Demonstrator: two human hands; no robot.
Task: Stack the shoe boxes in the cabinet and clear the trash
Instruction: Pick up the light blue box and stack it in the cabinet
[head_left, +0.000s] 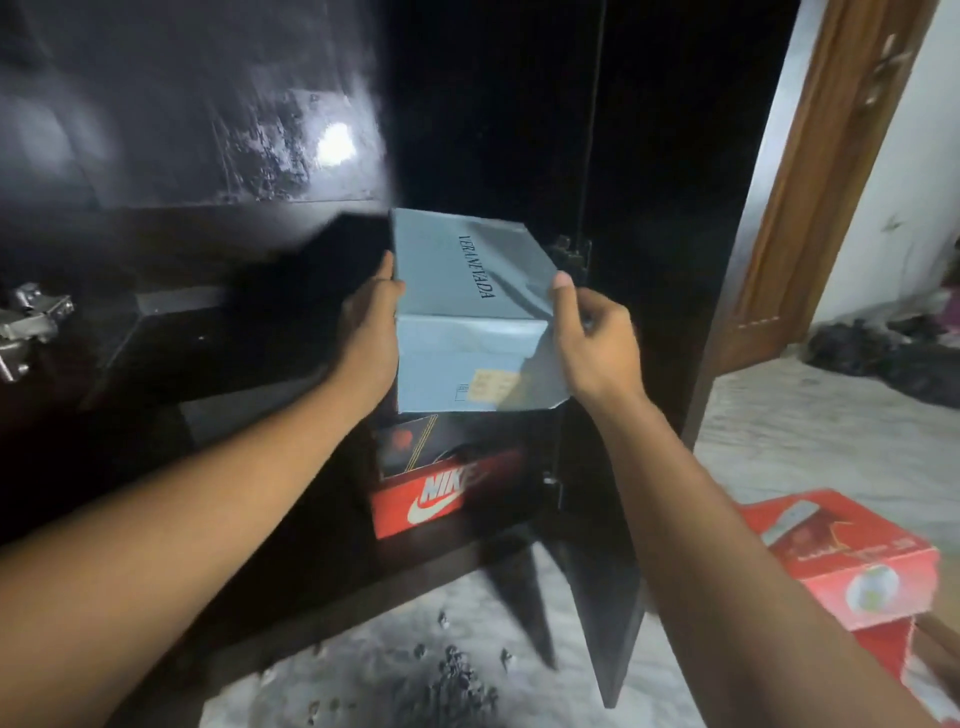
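Note:
A pale blue-grey shoe box (467, 291) with dark lettering on its lid sits on top of a stack inside the dark cabinet (249, 364). Under it lies a dark box (415, 441), and below that a red Nike box (447, 493). My left hand (371, 332) holds the blue box's left side, thumb on the lid edge. My right hand (592, 332) grips its dented right corner, thumb on top.
The open cabinet door (597, 571) stands right of the stack. A red shoe box (852, 566) lies on the floor at lower right. Dark crumbs of trash (452, 680) are scattered on the pale floor. A wooden door (810, 182) and a dark heap (883, 358) are at right.

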